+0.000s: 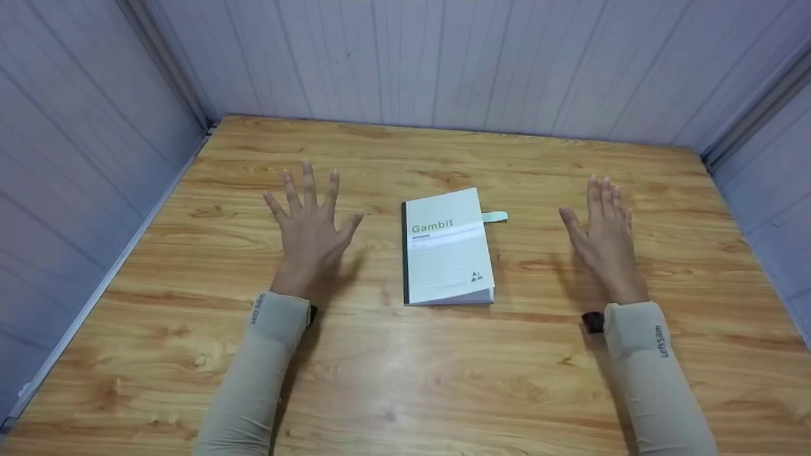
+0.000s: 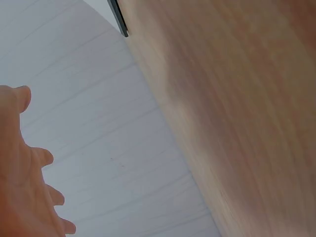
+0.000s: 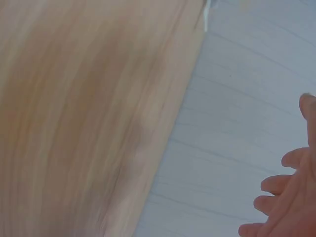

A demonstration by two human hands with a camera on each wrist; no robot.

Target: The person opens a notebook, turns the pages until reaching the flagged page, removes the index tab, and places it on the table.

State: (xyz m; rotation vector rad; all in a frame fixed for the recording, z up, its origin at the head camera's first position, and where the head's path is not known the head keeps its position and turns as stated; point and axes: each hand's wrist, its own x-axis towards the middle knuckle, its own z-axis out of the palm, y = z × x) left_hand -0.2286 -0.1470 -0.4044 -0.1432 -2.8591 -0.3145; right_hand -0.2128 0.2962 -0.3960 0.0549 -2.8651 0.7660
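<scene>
Two hands are over the wood-grain counter (image 1: 393, 380) in the head view, one on each side of a notebook (image 1: 447, 259). The left hand (image 1: 310, 234) has its fingers (image 1: 309, 187) straight and spread wide; the right hand (image 1: 606, 244) has straight fingers lying closer together, with the thumb apart. Both hold nothing and are apart from the notebook, which lies between them, its cover marked "Gambit", dark spine toward the left hand. The cover's lower right corner lifts slightly, and a pale green tab (image 1: 495, 216) sticks out toward the right hand. Beige sleeves (image 1: 234, 392) cover the forearms; pale panelled walls (image 1: 405, 63) enclose the counter.

The left wrist view shows that hand at the left edge, fingers extended and separated, with the notebook's dark spine at the top.

The right wrist view shows extended fingers at the right edge, gripping nothing; a pale strip at the top is too cropped to identify.
</scene>
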